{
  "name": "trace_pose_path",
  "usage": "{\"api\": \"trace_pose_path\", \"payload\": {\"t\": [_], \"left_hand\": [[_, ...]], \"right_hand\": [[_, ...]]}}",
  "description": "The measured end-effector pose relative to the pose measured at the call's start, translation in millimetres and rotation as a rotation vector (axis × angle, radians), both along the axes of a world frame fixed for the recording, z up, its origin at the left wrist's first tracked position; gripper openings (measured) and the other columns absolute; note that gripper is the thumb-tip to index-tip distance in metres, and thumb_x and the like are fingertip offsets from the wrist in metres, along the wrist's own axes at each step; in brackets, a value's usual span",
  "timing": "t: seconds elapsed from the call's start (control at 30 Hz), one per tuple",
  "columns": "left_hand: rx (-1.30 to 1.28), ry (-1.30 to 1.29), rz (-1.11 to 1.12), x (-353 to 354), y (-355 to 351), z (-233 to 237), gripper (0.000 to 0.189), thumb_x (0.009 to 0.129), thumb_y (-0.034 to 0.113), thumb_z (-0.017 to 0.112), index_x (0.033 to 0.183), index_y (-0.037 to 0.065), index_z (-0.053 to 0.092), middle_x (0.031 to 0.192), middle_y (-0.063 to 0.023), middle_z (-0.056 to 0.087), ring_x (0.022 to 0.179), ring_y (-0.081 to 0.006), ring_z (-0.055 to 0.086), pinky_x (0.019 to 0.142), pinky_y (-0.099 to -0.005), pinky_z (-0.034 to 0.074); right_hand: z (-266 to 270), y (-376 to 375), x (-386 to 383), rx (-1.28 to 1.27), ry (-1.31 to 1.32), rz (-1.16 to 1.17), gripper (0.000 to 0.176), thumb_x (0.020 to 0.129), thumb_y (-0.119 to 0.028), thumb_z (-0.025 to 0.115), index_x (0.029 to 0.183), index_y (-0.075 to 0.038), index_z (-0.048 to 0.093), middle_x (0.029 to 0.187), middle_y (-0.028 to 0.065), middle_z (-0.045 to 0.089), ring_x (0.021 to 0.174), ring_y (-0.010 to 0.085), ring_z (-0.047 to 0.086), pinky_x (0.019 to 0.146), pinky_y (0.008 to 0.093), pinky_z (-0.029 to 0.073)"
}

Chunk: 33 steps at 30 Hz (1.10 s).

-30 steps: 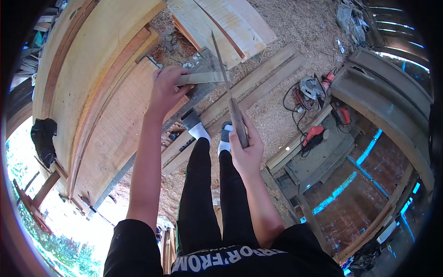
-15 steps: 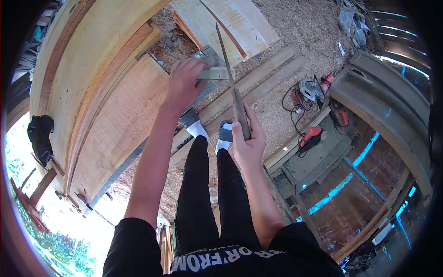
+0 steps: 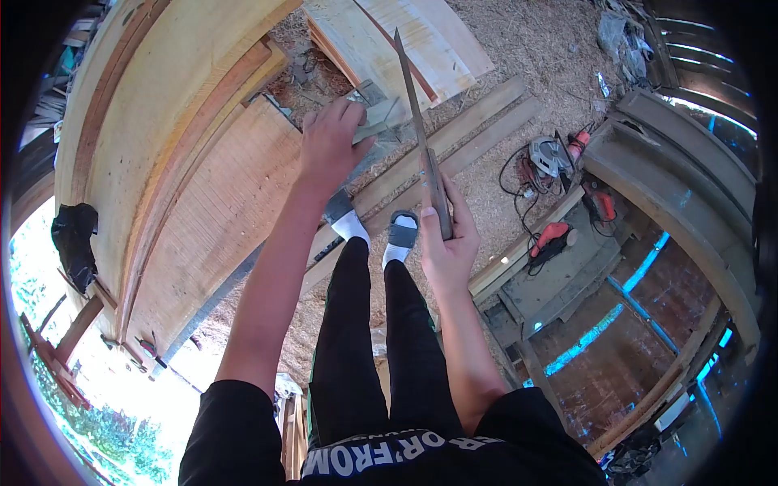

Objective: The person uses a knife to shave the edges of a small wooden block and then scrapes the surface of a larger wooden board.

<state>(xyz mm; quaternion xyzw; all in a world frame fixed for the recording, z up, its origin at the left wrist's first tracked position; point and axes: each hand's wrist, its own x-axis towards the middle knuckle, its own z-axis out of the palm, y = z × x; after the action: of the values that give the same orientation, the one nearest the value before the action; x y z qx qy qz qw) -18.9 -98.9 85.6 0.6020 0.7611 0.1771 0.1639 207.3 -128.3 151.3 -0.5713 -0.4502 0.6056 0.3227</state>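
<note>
My right hand [image 3: 450, 243] is wrapped round the wooden handle of a long knife [image 3: 412, 91]. Its narrow blade points away from me, tip up near the pale boards. To the left, my left hand [image 3: 334, 144] is closed on one end of a short strip of pale wood [image 3: 379, 118]; the far end of the strip is smeared by motion and lies close beside the blade. Below the strip shows a dark grey block [image 3: 369, 91], partly hidden by the hand and the wood.
Big curved wooden planks [image 3: 203, 174] fill the left side. Pale boards [image 3: 429, 49] lie beyond my hands, and two long battens [image 3: 478, 121] run across the shavings-covered floor. At right are a circular saw [image 3: 549, 155], a red power tool [image 3: 551, 236] and a dark wooden frame [image 3: 648, 174].
The knife and my right hand have shifted slightly right and down, and the blade has turned broader to view. The wood strip in my left hand has tilted, its far end rising.
</note>
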Motion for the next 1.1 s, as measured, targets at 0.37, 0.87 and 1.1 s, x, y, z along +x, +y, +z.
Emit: {"api": "trace_pose_path", "payload": {"t": [0.37,0.87,1.1], "left_hand": [[-0.076,-0.128,0.216,31,8,-1,0.045,0.090,0.036,0.076,0.119,0.008,0.057,0.121,-0.0168,0.063,0.108,-0.0388,0.065,0.090,-0.0499,0.052],[-0.062,-0.146,0.280,42,39,-24,0.026,0.106,0.029,0.047,0.106,0.006,0.058,0.105,-0.0228,0.068,0.094,-0.0453,0.067,0.079,-0.0543,0.052],[0.048,0.025,0.366,49,48,-28,0.021,0.102,0.025,0.052,0.108,0.005,0.058,0.119,-0.0181,0.062,0.111,-0.0381,0.059,0.094,-0.0513,0.045]], "right_hand": [[0,3,2,-0.052,0.004,0.014,0.053,0.098,-0.006,0.063,0.148,0.005,0.051,0.102,0.0003,0.067,0.075,0.0009,0.053,0.066,0.0188,0.044],[-11,-6,4,-0.041,-0.041,0.096,0.058,0.095,-0.008,0.064,0.151,0.001,0.049,0.105,0.0050,0.071,0.078,0.0042,0.058,0.072,0.0214,0.048],[-13,-9,5,0.034,-0.123,0.112,0.058,0.095,-0.010,0.065,0.150,0.000,0.050,0.094,0.0040,0.070,0.074,0.0045,0.060,0.068,0.0227,0.049]]}}
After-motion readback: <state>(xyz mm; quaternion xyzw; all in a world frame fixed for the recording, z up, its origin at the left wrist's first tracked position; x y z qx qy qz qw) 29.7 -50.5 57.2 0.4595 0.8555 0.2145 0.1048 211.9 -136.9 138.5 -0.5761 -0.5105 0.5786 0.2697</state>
